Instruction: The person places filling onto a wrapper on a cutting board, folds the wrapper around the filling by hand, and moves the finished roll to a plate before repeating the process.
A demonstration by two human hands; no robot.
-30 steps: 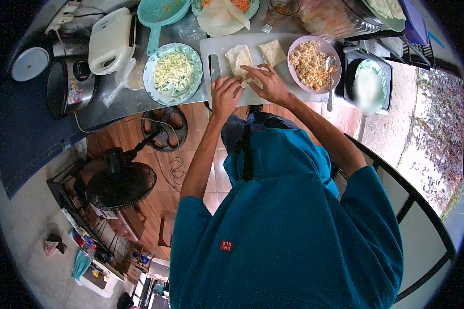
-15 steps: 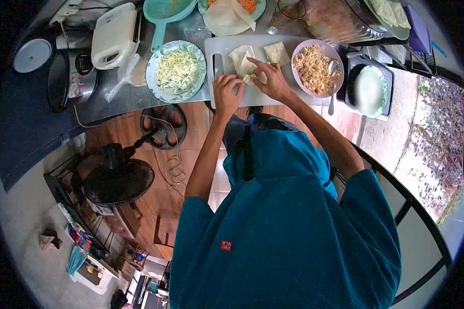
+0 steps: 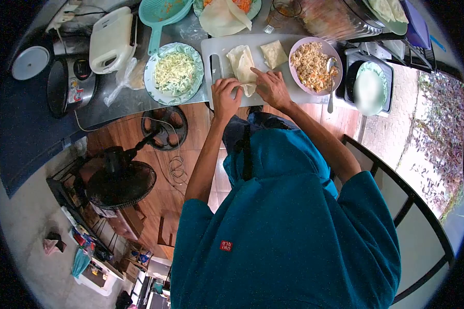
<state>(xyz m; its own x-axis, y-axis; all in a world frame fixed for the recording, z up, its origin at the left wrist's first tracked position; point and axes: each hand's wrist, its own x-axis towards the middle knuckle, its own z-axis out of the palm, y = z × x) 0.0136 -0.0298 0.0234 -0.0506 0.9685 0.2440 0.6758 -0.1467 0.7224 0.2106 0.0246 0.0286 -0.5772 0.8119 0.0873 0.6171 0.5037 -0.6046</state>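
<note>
A pale, thin pastry wrapper point(image 3: 241, 61), partly folded over lengthwise, lies on the white cutting board point(image 3: 219, 49). At its near left edge, my left hand point(image 3: 226, 97) has its fingers curled, with thumb and forefinger on the dough. From the right, my right hand point(image 3: 273, 88) grips the near right edge, its forefinger stretched along the wrapper. The filling inside is hidden. Just beyond my right hand sits a folded square parcel point(image 3: 274, 54). At the board's right end stands a pink bowl point(image 3: 293, 72) of minced filling point(image 3: 312, 64), with a metal spoon point(image 3: 330, 98) leaning in it.
Left of the board is a patterned plate point(image 3: 149, 77) of shredded cabbage point(image 3: 175, 72). Behind are a green strainer point(image 3: 155, 38), a stack of wrappers point(image 3: 221, 21) over orange shreds, and a glass point(image 3: 283, 13). A white sandwich maker point(image 3: 111, 44) stands far left; a fan point(image 3: 119, 180) stands on the floor.
The wrapper's near part has been brought lower and flatter on the board. My right hand has drawn back slightly toward me; my left hand has shifted a little nearer me.
</note>
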